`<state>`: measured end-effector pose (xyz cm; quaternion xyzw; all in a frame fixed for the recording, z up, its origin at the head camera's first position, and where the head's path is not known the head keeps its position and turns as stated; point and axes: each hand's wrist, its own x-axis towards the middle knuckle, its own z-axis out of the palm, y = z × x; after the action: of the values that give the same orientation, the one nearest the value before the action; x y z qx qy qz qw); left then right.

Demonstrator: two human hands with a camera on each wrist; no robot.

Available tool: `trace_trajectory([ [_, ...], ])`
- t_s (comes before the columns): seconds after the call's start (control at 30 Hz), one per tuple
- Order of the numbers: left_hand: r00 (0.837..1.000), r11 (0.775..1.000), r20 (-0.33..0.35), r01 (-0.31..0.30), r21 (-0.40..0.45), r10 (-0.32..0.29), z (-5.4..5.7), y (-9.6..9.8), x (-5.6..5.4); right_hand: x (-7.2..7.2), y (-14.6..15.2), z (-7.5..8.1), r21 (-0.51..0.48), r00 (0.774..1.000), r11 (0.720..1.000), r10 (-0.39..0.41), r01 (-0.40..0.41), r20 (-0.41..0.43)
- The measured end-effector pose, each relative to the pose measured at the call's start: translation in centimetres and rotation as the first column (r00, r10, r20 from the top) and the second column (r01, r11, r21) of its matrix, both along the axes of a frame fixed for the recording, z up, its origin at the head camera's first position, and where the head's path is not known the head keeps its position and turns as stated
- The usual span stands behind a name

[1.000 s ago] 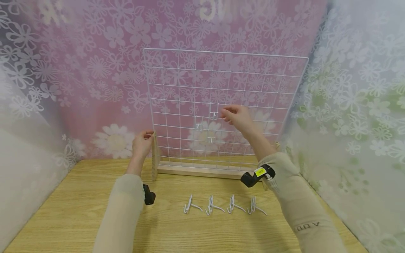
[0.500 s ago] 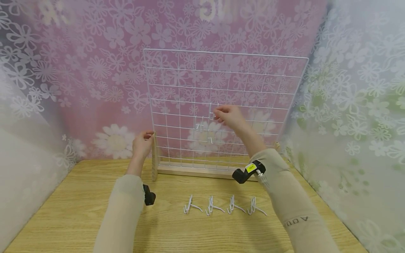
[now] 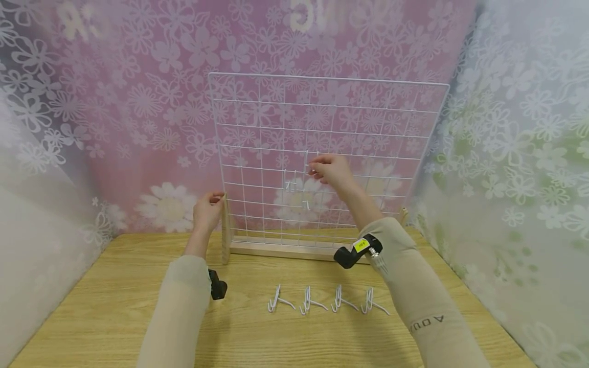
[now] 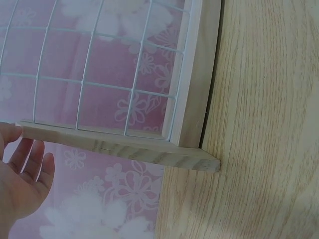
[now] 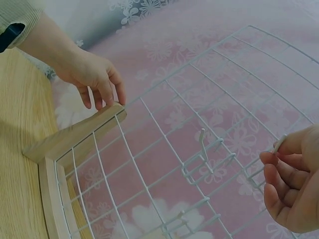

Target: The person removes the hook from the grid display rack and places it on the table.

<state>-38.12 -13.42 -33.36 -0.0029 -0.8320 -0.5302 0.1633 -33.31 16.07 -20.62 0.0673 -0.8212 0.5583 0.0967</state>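
Observation:
A white wire grid panel [image 3: 322, 78] stands upright in a wooden stand [image 3: 285, 251]. My left hand [image 3: 207, 212] grips the top end of the stand's left wooden post [image 4: 119, 150], thumb on one side and fingers on the other. At the middle of the grid, my right hand [image 3: 335, 173] pinches the prong of a white wire hook [image 5: 279, 143] between thumb and index finger. That hook's frame is partly hidden behind the fingers. Lower on the grid hang two more hooks: one hook [image 3: 290, 185] to the left and another hook [image 3: 307, 205] below.
Several white wire hooks [image 3: 307, 300] lie in a row on the wood-grain table [image 3: 257, 337], in front of the stand. Behind the grid is a pink flowered backdrop [image 3: 152, 128], and a pale flowered wall [image 3: 515, 153] closes off the right side.
My right hand has moved left onto the uppermost hook on the grid and now pinches it. The left hand has stayed at the post.

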Motion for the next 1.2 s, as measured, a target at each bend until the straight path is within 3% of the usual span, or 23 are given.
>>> trace_trajectory([
  [0.63, 1.0, 1.0, -0.002, -0.001, 0.015, 0.001, 0.1, 0.1, -0.1, 0.6, 0.7, 0.8, -0.042, 0.999, 0.999, 0.0, -0.002, -0.053],
  [0.9, 1.0, 1.0, -0.008, 0.002, 0.015, -0.001, 0.0, 0.1, -0.1, 1.2, 1.9, 1.1, 0.038, 0.995, 0.999, 0.032, -0.029, -0.095],
  [1.2, 1.0, 1.0, -0.004, 0.006, 0.029, -0.006, 0.0, 0.0, -0.1, 2.8, 2.9, 0.5, 0.235, 0.98, 0.97, 0.109, -0.068, -0.165],
])
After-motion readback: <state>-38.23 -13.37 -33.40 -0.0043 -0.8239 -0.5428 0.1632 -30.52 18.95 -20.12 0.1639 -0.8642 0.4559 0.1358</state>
